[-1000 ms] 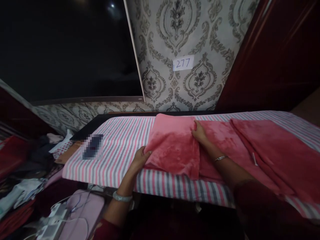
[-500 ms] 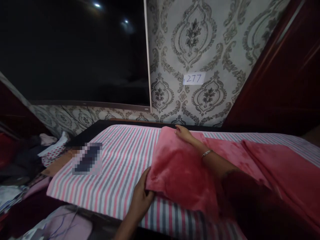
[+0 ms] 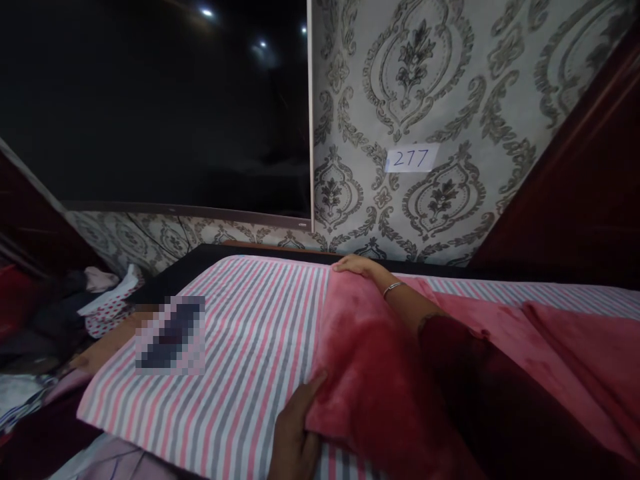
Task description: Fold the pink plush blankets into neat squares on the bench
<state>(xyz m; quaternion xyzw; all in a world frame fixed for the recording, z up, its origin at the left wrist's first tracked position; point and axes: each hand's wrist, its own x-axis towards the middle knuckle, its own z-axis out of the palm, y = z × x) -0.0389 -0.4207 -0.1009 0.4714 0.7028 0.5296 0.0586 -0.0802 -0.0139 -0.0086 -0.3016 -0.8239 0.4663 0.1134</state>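
A red plush cloth (image 3: 363,360), folded in layers, lies across a pink, grey and white striped cover (image 3: 240,333). My left hand (image 3: 297,423) grips its near left corner, thumb on top and the other fingers partly hidden beneath. At the far left corner, my right hand (image 3: 357,265) is bent over the cloth's edge, its fingers close together on it. A bracelet (image 3: 393,287) circles the right wrist. My dark red sleeve (image 3: 480,393) hides part of the cloth. More of the red cloth (image 3: 590,353) spreads to the right.
Behind the striped cover runs a dark table edge (image 3: 280,252). A large black screen (image 3: 165,107) hangs on the patterned wall, beside a paper marked 277 (image 3: 413,158). A blurred-out item (image 3: 173,331) lies on the cover at left. Heaped clothes (image 3: 40,333) are farther left.
My right hand has settled lower onto the far corner, with its fingers closer together. My left hand still holds the near corner. The whole view has shifted slightly.
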